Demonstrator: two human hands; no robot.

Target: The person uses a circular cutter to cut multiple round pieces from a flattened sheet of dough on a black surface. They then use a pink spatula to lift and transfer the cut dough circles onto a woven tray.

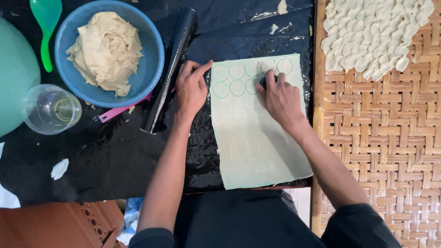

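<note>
Right now the fingers [268, 84] of the right hand [281, 98] are clenched over a small dark round cutter [265, 81], pressing it into the upper part of the rolled dough sheet [257, 138], just beside the circles already stamped [236, 79] in two rows. The left hand [190, 87] lies flat and released, its fingertips [207, 64] resting at the sheet's top left edge to pin it against the black plastic cover [115, 160]. To do this well, I judge the press should go straight down with each new circle set close to the last, so little dough is wasted and the sheet does not drag. Beyond the left hand lie a dark rolling pin [170, 69] and a blue bowl [154, 59] of dough; to the right, a woven tray [390, 138] holds shaped pieces [372, 32].
</note>
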